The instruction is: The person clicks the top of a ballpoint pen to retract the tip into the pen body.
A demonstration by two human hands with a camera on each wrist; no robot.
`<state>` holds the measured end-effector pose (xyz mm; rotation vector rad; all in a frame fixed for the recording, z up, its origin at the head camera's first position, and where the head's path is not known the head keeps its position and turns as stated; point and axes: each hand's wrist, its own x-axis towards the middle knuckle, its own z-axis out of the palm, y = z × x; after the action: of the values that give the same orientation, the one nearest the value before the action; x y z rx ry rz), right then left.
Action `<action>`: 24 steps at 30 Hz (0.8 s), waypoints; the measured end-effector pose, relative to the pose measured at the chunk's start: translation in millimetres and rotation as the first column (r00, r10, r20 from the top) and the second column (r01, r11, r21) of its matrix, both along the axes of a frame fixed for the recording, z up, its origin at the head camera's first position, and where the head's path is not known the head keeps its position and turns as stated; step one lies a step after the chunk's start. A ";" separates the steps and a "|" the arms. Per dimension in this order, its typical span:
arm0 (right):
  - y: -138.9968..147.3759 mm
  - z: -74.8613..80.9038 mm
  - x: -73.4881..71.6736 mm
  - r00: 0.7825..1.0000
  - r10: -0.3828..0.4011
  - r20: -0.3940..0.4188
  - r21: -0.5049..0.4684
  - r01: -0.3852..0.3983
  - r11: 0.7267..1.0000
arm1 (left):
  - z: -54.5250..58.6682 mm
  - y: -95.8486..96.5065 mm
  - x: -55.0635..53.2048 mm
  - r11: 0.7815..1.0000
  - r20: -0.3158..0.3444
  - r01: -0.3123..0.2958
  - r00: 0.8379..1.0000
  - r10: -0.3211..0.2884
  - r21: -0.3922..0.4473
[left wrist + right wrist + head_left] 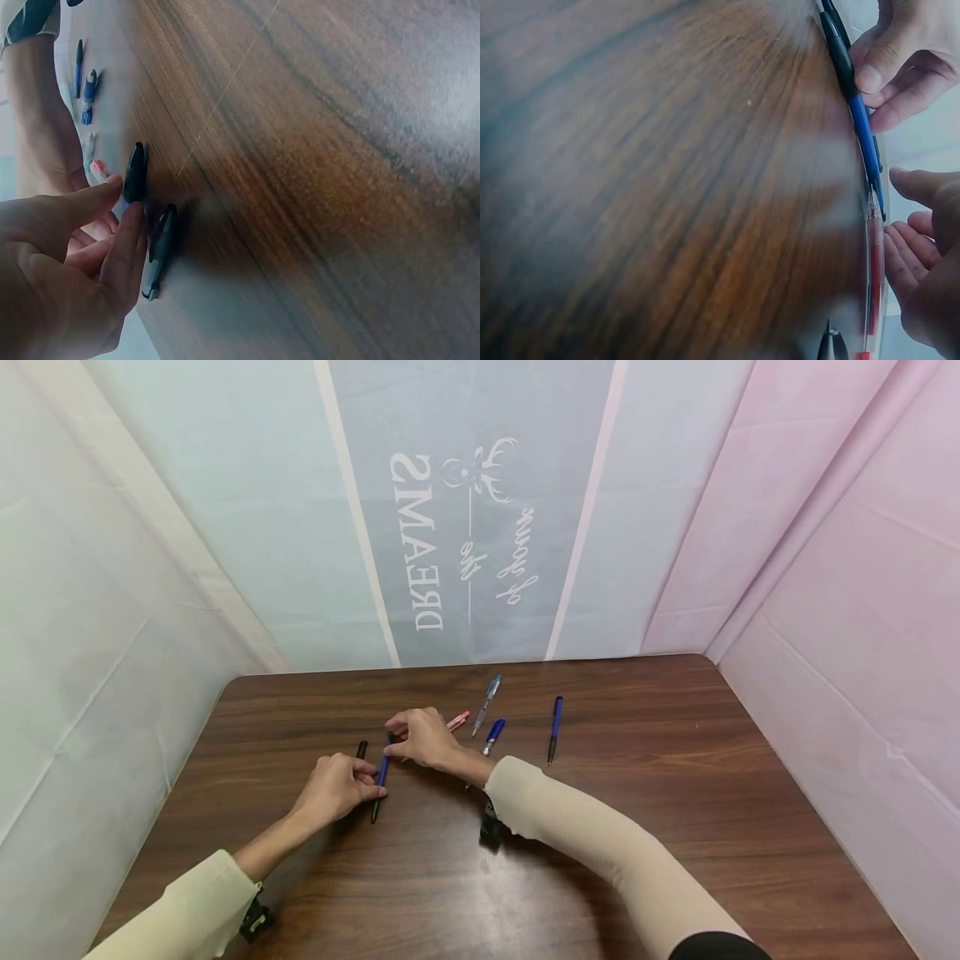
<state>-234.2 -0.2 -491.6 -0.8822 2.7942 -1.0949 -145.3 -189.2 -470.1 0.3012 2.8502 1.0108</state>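
Note:
A blue pen with black ends (382,770) lies slanted on the brown table, left of the middle. Near its lower half, my left hand (335,789) pinches it between thumb and fingers. My right hand (426,739) is at the pen's far end, thumb and fingers spread around it; the right wrist view shows a gap between them. Close beside on the left is a black pen (362,749), partly hidden by the left hand; the left wrist view shows this dark pen (160,251) next to the held one.
A red pen (458,721) lies partly behind the right hand. Beyond the right wrist are a clear pen with a light-blue top (487,703) and a blue-capped pen (492,737). Another blue pen (555,731) lies farther right. Cloth walls (480,527) border the table.

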 end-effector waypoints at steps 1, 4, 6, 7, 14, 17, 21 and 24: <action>0.9 1.1 0.4 1.000 -0.004 -0.004 0.001 0.004 1.000 | 0.2 0.1 -0.6 1.000 -0.012 0.005 1.000 -0.005 -0.003; 3.8 4.0 1.3 1.000 -0.011 -0.002 -0.008 0.011 1.000 | 1.2 0.2 -2.8 1.000 -0.050 0.014 0.999 -0.014 -0.016; 6.1 5.2 1.5 1.000 -0.013 0.001 -0.013 0.013 1.000 | 2.4 0.3 -4.3 1.000 -0.079 0.013 0.997 -0.014 -0.022; 7.5 5.6 1.5 1.000 -0.014 0.004 -0.017 0.014 1.000 | 3.0 0.2 -5.2 1.000 -0.092 0.012 0.996 -0.015 -0.025; 18.5 9.5 1.6 1.000 -0.019 0.015 -0.028 0.020 0.999 | 5.9 0.2 -12.6 1.000 -0.139 0.027 0.990 -0.029 -0.011; 22.6 11.9 2.5 1.000 -0.024 0.005 -0.032 0.024 0.999 | 7.1 1.1 -16.1 1.000 -0.142 0.025 0.990 -0.024 0.004; 29.7 13.8 3.8 1.000 -0.030 -0.005 -0.037 0.030 0.999 | 8.4 4.1 -21.5 0.999 -0.141 0.021 0.990 -0.018 0.024; 35.7 15.4 4.7 0.999 -0.036 -0.013 -0.036 0.036 0.999 | 9.6 7.5 -26.6 0.999 -0.146 0.020 0.989 -0.015 0.035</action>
<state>-229.6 35.6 -476.2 -0.8486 2.8208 -1.1509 -171.9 -181.6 -460.6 0.4191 2.9542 1.0816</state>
